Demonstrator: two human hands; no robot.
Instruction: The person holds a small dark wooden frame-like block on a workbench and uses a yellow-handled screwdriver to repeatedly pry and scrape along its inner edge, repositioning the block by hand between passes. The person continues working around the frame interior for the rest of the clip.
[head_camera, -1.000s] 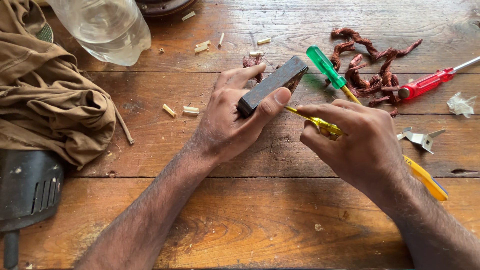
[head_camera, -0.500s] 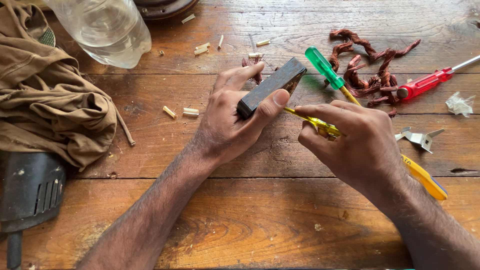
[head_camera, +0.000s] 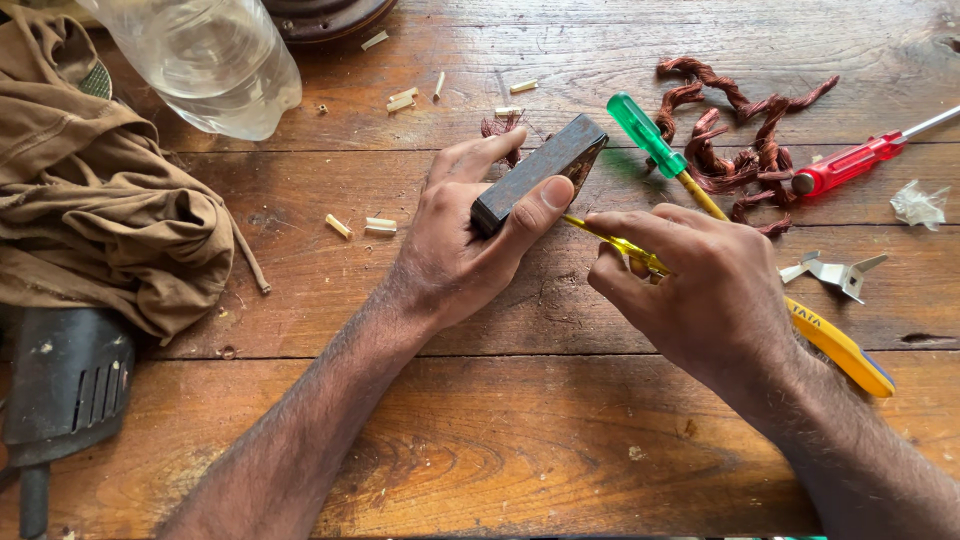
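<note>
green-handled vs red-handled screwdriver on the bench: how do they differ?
The green-handled screwdriver has a translucent green handle; the red-handled screwdriver has a red one. The green one lies close above the right hand, its shaft running under it; the red one lies far right, away from both hands. The green handle points up-left, while the red handle points down-left, its shaft leaving the frame. Both lie flat on the wooden table, beside the copper wire.

Both forearms are bare from the bottom edge of the view up to the wrists, with no sleeve, cuff or glove showing on either. Dark hair covers them (thickest along the outer sides). The left hand and the right hand carry no ring, watch or band. The fingernails are short and unpainted, the left thumbnail plainly visible.
</note>
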